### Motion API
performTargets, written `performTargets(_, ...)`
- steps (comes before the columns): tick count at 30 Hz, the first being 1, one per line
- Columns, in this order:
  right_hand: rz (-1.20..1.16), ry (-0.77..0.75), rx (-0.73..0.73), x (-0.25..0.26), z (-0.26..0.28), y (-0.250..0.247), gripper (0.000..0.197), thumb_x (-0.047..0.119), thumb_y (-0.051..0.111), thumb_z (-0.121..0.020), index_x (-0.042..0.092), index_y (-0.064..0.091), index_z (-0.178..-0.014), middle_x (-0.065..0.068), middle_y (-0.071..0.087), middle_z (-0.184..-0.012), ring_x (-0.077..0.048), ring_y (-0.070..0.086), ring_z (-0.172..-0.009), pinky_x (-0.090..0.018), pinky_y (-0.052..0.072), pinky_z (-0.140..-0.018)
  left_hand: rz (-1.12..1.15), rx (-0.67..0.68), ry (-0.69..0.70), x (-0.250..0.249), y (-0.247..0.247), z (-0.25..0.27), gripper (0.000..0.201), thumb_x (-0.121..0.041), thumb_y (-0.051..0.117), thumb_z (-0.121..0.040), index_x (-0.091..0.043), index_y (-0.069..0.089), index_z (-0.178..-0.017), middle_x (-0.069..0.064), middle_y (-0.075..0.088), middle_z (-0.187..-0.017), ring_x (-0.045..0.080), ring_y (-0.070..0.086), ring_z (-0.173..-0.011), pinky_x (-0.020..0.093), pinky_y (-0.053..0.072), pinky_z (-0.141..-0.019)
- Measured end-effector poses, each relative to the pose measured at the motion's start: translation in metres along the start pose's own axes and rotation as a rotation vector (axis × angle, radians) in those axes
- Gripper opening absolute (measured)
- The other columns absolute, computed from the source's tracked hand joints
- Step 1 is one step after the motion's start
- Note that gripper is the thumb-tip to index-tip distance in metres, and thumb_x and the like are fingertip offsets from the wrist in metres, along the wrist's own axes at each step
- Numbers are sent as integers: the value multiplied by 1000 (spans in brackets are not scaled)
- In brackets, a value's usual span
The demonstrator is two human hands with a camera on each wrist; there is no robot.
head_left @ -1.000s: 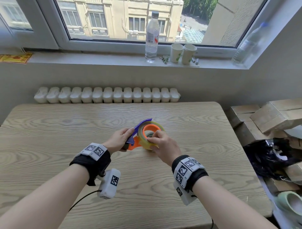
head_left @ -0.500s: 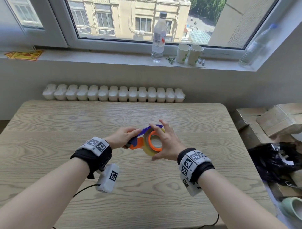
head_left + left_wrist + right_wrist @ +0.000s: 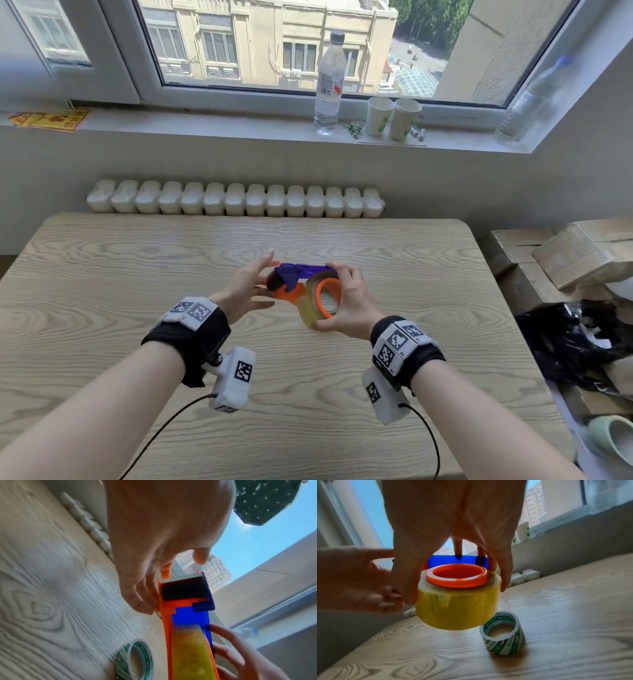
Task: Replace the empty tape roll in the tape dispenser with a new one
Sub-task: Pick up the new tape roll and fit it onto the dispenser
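The tape dispenser (image 3: 301,282) is now held clear of the table (image 3: 102,308), carried mainly by the right hand (image 3: 349,305), whose fingers are curled over the blue cover and whose thumb lies against the side of the new yellow roll (image 3: 313,310). Half a second ago that hand was spread flat against the face of the roll; the grip has since been taken round it. The left hand (image 3: 245,291) has meanwhile been loosened from the handle: its fingers are now nearly straight, the lower ones touching the orange frame just beside the black roller, the forefinger lifted away. In the right wrist view the roll is seen seated on the orange hub (image 3: 457,574), close under the palm. The spent green-and-white roll (image 3: 502,632) lies on the table below and just beyond the right hand, untouched. From this it is judged that the swap itself is done and that the tape end has yet to be drawn forward over the roller toward the left hand; whether a free end has been lifted cannot be told.
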State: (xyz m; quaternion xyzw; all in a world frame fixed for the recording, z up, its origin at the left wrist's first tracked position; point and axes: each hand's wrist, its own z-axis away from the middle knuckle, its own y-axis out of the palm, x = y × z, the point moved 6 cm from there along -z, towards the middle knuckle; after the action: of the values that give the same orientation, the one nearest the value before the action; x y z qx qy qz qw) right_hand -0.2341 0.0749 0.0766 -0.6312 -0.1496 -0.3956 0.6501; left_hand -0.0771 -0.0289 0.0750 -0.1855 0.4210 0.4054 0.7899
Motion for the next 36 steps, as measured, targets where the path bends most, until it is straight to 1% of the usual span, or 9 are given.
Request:
performTargets(3, -80, 36, -21, -3, 2, -4, 107, 27, 89, -49, 23, 29, -138, -6, 34, -129, -12, 42, -110, -22, 38, -98, 72, 38, -18, 4, -2, -1, 53, -58, 40, -88, -17, 51, -120, 14, 65, -102, 26, 61, -92, 39, 49, -84)
performTargets(7, -186, 110, -67, -8, 3, -8, 104, 28, 90, -50, 25, 30, -136, -4, 36, -124, -10, 43, -106, -19, 35, -92, 24, 124, -53, 7, 11, 4, 43, -52, 47, -88, -15, 56, -109, 17, 68, -103, 27, 63, -96, 40, 49, -90)
performTargets(13, -394, 245, -96, -10, -2, -2, 110, 53, 84, -40, 26, 29, -132, -5, 50, -128, -18, 52, -115, -36, 46, -100, -69, 266, -108, 18, 35, 7, 31, -33, 55, -89, -8, 67, -103, 13, 67, -105, 22, 63, -96, 34, 46, -87)
performTargets(17, -519, 275, -67, -6, 0, -3, 93, 39, 84, -61, 20, 27, -133, -7, 54, -124, -18, 57, -109, -32, 50, -87, 71, 315, -69, 13, 45, 7, 24, -26, 52, -91, -14, 66, -106, 9, 67, -108, 20, 59, -102, 35, 43, -95)
performTargets(20, -614, 305, -38, -3, 1, -2, 89, 39, 81, -66, 19, 28, -134, -1, 56, -113, -16, 59, -105, -42, 53, -91, 127, 346, -20, 6, 49, 9, 24, -19, 49, -93, -11, 64, -110, 10, 65, -113, 22, 59, -106, 41, 40, -103)
performTargets(22, -651, 317, -10, -4, 1, 1, 86, 37, 80, -68, 20, 28, -134, 6, 56, -103, -13, 60, -100, -47, 53, -93, 154, 366, 0, 3, 51, 10, 24, -17, 46, -94, -10, 63, -111, 8, 68, -110, 21, 64, -100, 38, 46, -97)
performTargets(28, -654, 320, 49, -6, 4, 3, 87, 31, 82, -67, 18, 29, -135, 4, 55, -109, -18, 59, -108, -44, 52, -94, 179, 342, 29, 0, 54, 10, 32, -18, 37, -98, -6, 53, -123, 11, 63, -112, 22, 62, -95, 33, 50, -82)
performTargets(31, -610, 306, 39, -4, 5, 0, 83, 37, 78, -70, 18, 31, -135, 1, 48, -122, -16, 53, -108, -37, 50, -92, 168, 317, 51, -1, 54, 8, 39, -21, 36, -99, -2, 46, -131, 17, 60, -121, 26, 59, -102, 37, 49, -89)
performTargets(36, -556, 248, 71, -2, 6, 1, 79, 41, 83, -62, 25, 41, -128, 7, 49, -116, -15, 55, -111, -40, 51, -94, 157, 279, 71, -3, 55, 5, 45, -29, 34, -99, -3, 42, -134, 25, 54, -132, 36, 55, -118, 47, 43, -101)
